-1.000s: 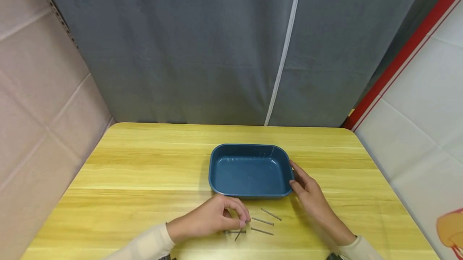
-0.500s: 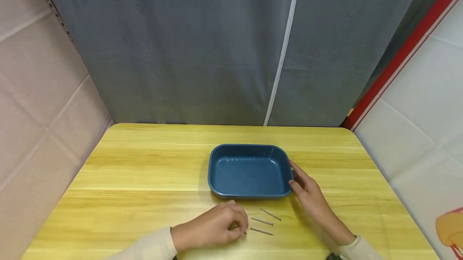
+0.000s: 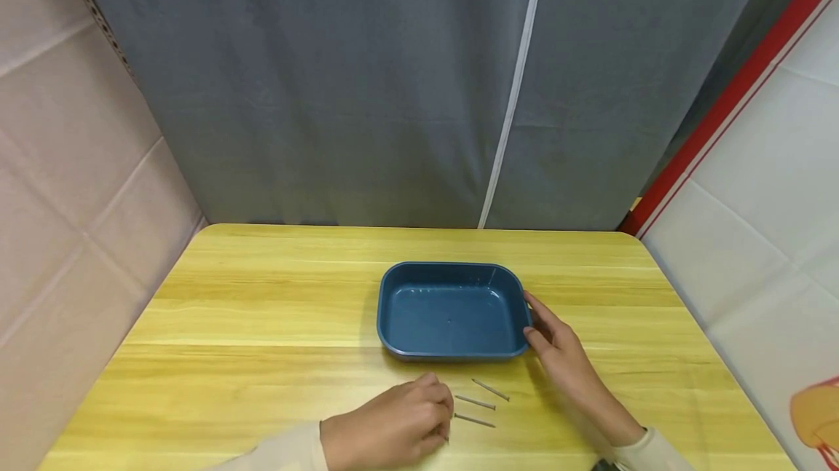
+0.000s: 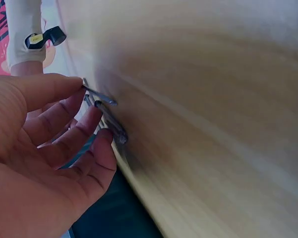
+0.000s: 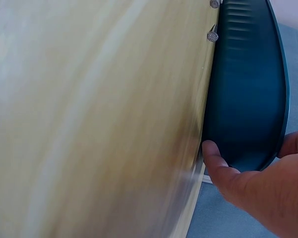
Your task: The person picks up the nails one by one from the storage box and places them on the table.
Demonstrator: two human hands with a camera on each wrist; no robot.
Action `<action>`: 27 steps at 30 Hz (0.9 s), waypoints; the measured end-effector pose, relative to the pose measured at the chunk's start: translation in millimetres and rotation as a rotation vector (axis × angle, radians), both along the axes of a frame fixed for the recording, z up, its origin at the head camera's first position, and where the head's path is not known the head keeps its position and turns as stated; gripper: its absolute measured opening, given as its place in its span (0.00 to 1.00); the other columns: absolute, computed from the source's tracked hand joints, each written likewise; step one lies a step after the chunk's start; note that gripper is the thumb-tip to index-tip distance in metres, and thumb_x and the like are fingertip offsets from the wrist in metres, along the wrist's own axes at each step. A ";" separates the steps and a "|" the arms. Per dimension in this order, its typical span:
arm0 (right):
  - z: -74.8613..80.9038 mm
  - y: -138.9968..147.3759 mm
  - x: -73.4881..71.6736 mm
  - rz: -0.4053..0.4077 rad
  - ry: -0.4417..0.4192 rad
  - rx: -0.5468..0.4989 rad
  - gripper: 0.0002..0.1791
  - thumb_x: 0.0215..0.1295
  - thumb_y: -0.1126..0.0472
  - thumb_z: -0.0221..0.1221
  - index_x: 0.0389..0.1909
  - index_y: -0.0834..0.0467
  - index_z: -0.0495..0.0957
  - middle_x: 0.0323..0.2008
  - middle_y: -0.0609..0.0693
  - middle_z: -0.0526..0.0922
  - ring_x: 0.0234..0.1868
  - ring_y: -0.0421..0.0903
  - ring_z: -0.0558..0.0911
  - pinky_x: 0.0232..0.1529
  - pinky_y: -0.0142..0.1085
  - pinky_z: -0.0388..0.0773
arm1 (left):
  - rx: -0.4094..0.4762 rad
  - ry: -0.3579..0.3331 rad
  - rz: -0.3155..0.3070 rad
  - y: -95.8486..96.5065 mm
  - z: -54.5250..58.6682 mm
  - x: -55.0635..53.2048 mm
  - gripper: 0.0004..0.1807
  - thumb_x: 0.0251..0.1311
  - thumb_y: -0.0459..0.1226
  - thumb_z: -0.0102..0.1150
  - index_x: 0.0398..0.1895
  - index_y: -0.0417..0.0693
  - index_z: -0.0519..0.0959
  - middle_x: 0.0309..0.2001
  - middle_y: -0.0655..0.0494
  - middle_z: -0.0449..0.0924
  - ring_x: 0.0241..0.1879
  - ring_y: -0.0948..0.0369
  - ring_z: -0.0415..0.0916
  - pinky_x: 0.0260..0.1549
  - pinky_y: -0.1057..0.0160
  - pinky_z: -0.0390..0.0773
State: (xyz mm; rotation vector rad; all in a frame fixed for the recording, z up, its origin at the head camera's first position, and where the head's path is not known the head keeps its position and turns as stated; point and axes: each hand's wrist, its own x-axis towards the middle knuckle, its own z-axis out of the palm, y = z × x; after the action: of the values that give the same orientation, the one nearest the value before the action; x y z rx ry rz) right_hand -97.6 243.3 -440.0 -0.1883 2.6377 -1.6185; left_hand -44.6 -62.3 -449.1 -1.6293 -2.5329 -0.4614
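Observation:
A dark blue rectangular plastic basin point(image 3: 452, 356) sits on the wooden table. My right hand point(image 3: 564, 354) holds its right end, thumb point(image 5: 215, 158) low on the side in the right wrist view, other fingers further back. My left hand point(image 3: 396, 420) is lowered to the table in front of the basin. In the left wrist view its thumb and forefinger pinch a metal nail point(image 4: 101, 95); in the head view the hand mostly covers it. Three loose nails point(image 3: 475, 402) lie just right of the left hand.
The light wooden table point(image 3: 262, 311) ends at a grey curtain point(image 3: 341, 92) at the back. Pale panels stand on both sides, the right one edged with a red strip point(image 3: 734, 92). Inside, the basin shows a bare floor.
My left hand has come down and nearer to me, turning so its back faces up. Nails seen under it a second ago are now hidden in the head view. The right hand stays put.

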 end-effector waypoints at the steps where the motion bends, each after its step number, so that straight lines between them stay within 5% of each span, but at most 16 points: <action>1: 0.1 0.0 0.2 0.000 -0.001 0.000 0.33 0.84 0.69 0.51 0.87 0.62 0.60 0.78 0.71 0.70 0.77 0.66 0.74 0.60 0.18 0.70 | -0.003 0.022 0.001 0.4 -0.7 0.9 0.09 0.70 0.37 0.72 0.31 0.61 0.88 0.43 0.70 0.80 0.44 0.70 0.71 0.47 0.80 0.72; 7: 0.2 0.0 0.6 0.001 -0.001 0.006 0.33 0.85 0.69 0.51 0.87 0.61 0.60 0.78 0.71 0.70 0.77 0.66 0.74 0.60 0.19 0.70 | -0.035 0.177 0.008 4.2 -3.2 5.9 0.07 0.72 0.39 0.71 0.32 0.59 0.89 0.44 0.66 0.80 0.43 0.67 0.71 0.39 0.77 0.74; 15: 1.3 -0.6 0.8 -0.004 0.002 0.024 0.33 0.84 0.69 0.52 0.86 0.62 0.60 0.78 0.70 0.70 0.77 0.66 0.74 0.66 0.32 0.76 | -0.075 0.230 0.025 6.7 -5.0 8.0 0.04 0.71 0.38 0.71 0.36 0.59 0.88 0.43 0.67 0.79 0.42 0.68 0.70 0.33 0.79 0.68; 22: 1.9 -1.4 5.3 -0.012 0.050 0.104 0.32 0.86 0.66 0.53 0.86 0.63 0.60 0.80 0.68 0.68 0.75 0.66 0.76 0.69 0.52 0.80 | -0.032 0.186 0.058 4.2 3.3 10.0 0.02 0.73 0.39 0.69 0.44 0.56 0.88 0.49 0.64 0.83 0.50 0.66 0.76 0.45 0.73 0.77; 27: 0.7 -3.1 6.1 0.009 0.174 0.149 0.31 0.85 0.69 0.54 0.84 0.66 0.62 0.80 0.68 0.68 0.74 0.68 0.76 0.66 0.55 0.82 | 0.122 0.107 0.092 2.0 19.7 8.3 0.05 0.71 0.38 0.72 0.47 0.52 0.88 0.51 0.62 0.84 0.52 0.65 0.77 0.57 0.68 0.80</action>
State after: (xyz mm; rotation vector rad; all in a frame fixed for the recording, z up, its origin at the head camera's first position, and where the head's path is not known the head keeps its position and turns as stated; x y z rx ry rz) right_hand -91.5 240.2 -439.3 -0.3493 2.8676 -1.4564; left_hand -36.3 -60.3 -429.4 -1.4486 -2.4385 -0.4949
